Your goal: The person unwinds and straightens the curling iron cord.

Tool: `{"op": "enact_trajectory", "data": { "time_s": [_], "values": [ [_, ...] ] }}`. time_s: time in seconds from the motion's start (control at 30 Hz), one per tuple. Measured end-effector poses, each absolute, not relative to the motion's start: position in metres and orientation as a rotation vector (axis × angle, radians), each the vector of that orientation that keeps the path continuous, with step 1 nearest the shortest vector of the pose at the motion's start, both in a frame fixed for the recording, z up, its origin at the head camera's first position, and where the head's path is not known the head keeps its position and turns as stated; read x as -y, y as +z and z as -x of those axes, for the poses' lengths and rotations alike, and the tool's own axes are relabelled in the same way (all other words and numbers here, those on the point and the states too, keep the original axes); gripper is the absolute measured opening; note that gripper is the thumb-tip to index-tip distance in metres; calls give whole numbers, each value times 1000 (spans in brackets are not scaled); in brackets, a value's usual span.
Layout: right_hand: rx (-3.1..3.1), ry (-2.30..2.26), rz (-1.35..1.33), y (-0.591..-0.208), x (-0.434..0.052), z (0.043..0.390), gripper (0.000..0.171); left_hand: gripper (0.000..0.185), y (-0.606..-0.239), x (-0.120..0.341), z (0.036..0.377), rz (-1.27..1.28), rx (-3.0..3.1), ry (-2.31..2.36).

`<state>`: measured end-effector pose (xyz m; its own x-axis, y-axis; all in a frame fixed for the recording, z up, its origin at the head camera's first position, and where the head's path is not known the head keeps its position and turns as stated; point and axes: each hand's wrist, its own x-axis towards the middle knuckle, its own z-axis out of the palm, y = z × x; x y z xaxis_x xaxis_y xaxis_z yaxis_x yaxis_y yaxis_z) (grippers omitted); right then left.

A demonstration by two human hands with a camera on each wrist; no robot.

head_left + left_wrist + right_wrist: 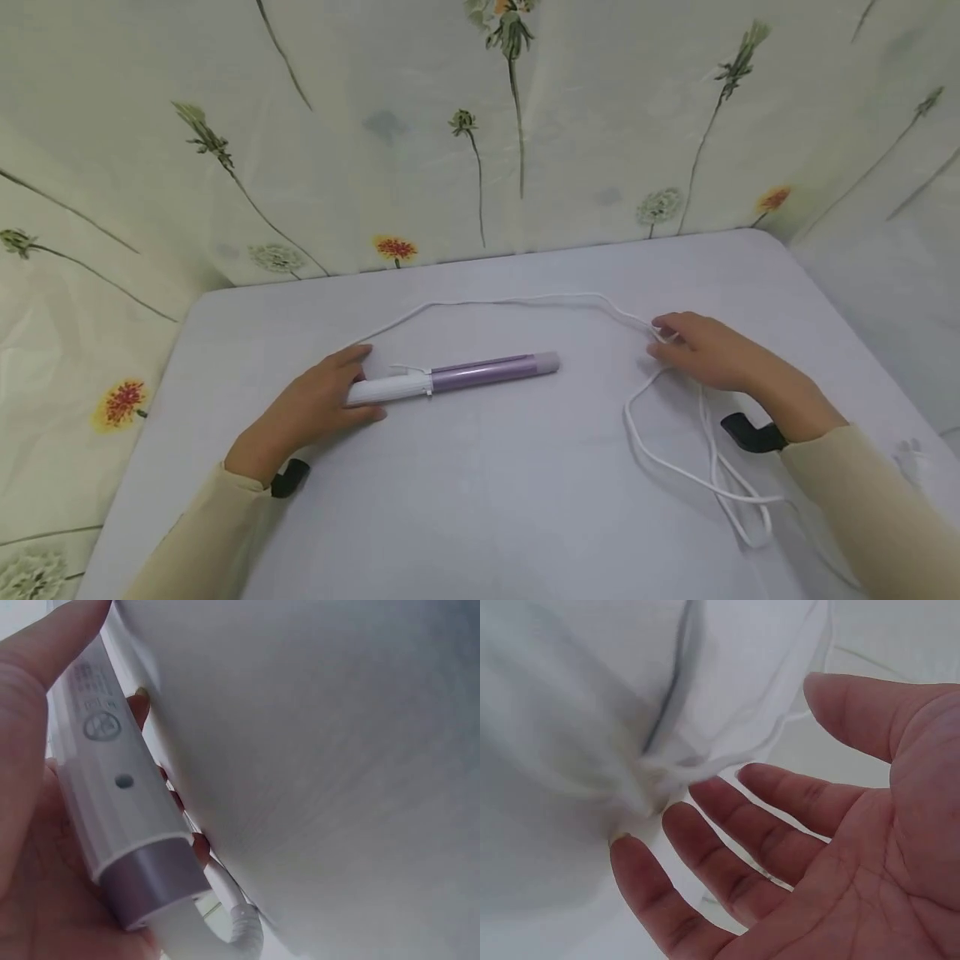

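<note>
A curling iron (487,372) with a purple barrel and white handle lies across the table, its tip pointing right. My left hand (311,407) grips the handle's rear end. In the left wrist view, the thumb crosses the handle (112,802) and fingertips show along its far side; a purple band (154,881) rings its end. The white cord (517,300) runs from there along the back of the table to my right hand (712,354). Seen from the right wrist, that hand's fingers (712,847) are spread loosely beside the cord, the thumb well apart from them.
Loose loops of cord (678,471) lie in front of the right hand, and a white plug (911,462) shows dimly by the right sleeve. The white-covered table (450,500) meets a flower-patterned curtain (420,183) at the back.
</note>
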<state>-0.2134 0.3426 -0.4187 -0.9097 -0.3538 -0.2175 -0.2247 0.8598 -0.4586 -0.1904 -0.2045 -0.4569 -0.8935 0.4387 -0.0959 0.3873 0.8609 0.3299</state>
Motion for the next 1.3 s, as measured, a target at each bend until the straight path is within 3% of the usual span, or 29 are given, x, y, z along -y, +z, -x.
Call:
{"op": "enact_trajectory", "data": {
  "time_s": [0.33,0.6,1.07,1.3],
  "values": [
    [-2796,-610,472,-421,-356,190,40,53,-457,208,186,-629,-2887,438],
    [-2831,-539,440,-424,-356,183,42,57,-457,206,185,-609,-2879,499],
    [-2626,-510,159,-423,-362,151,32,71,-453,205,178,-554,-2866,528],
    [-2493,-709,19,-422,-360,158,28,82,-444,207,172,-560,-2877,586]
  ]
}}
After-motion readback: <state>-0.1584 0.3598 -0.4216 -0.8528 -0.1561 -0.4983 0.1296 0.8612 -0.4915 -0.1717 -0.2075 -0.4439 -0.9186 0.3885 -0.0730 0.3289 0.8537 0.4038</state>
